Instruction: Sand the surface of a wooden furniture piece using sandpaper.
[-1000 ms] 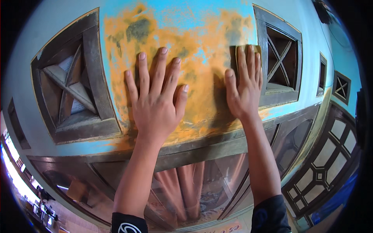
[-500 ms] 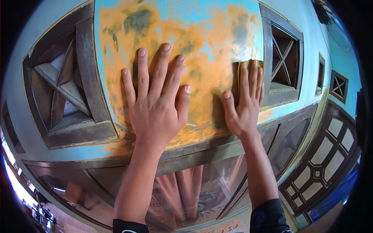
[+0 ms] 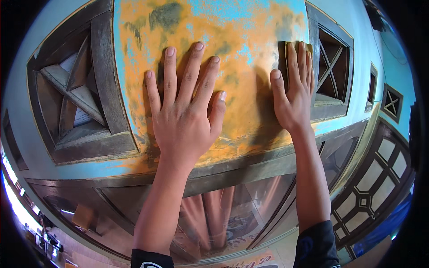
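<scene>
Both my arms reach up to a wall panel (image 3: 243, 89) with worn, patchy orange paint, blue spots and dark smudges. My left hand (image 3: 181, 118) lies flat on its middle, fingers spread, with nothing held. Toward the panel's right edge, my right hand (image 3: 292, 100) presses a small, flat sanding pad (image 3: 286, 51) against the surface. The pad's yellowish edge shows beside the straight, close-set fingers, and the thumb stands apart to the left. Most of the pad is hidden under the fingers.
Dark wooden vent frames with crossed slats flank the panel, one on the left (image 3: 100, 89) and one on the right (image 3: 315, 89). Below runs a dark wooden beam (image 3: 223, 172) over glass panes with curtains (image 3: 214, 210) behind. A panelled door (image 3: 371, 178) stands at the far right.
My right hand has slid the pad upward and slightly right along the panel. The left hand stays flat in place on the panel, while the whole view has shifted slightly.
</scene>
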